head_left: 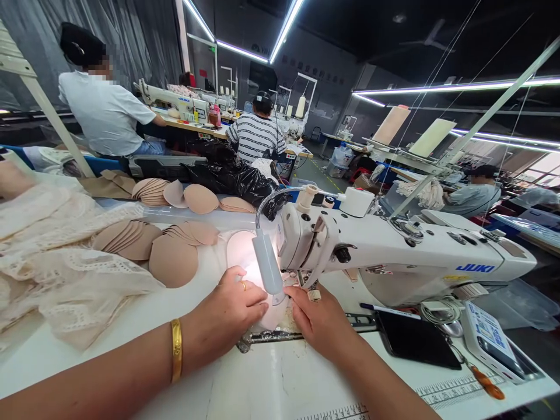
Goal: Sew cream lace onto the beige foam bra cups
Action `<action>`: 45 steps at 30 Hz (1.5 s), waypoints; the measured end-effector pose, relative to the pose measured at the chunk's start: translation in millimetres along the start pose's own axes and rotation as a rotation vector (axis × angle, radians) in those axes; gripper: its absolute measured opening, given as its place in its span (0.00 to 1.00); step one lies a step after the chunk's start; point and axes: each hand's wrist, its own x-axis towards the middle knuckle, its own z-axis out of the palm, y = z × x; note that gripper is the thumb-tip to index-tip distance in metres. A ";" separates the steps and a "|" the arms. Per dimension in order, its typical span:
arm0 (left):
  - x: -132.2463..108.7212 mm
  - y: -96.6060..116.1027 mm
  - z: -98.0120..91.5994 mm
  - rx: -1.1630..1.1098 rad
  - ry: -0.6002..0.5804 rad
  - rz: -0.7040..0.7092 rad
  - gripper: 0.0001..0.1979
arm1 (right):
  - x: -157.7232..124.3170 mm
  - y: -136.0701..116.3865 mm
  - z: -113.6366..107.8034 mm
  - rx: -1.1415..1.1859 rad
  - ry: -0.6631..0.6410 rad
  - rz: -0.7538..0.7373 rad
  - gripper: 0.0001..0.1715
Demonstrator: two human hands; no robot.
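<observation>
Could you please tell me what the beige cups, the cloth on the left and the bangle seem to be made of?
Cups: likely moulded foam faced with smooth, matt beige fabric; they hold a domed shape.
Cloth: cream lace, with openwork holes and scalloped edges.
Bangle: probably gold or gilt metal, yellow and shiny.

You sit in a dim workshop: black ceiling (350, 26) with long light strips (285, 28), grey curtain (149, 41) back left, rows of sewing tables (189, 125), a striped-shirted person (256, 137) seated ahead, grey floor (312, 170) beyond.
</observation>
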 end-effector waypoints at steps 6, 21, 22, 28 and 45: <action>2.6 -1.7 0.0 0.014 0.003 0.025 0.14 | 6.0 -0.9 -1.5 0.003 0.113 0.024 0.14; -4.1 -1.5 11.4 -0.022 -0.006 0.011 0.15 | 8.1 -3.0 -4.4 0.050 0.117 0.030 0.12; -3.9 -2.4 11.7 -0.017 -0.008 0.012 0.15 | 7.7 -3.0 -4.6 0.040 0.119 0.024 0.12; -3.6 3.7 4.4 0.012 -0.034 -0.006 0.13 | 2.1 -4.6 -11.8 0.131 -0.082 -0.045 0.17; 4.2 -6.7 -1.1 -0.009 -0.085 0.030 0.11 | 0.7 -6.7 3.7 0.147 -0.152 -0.019 0.20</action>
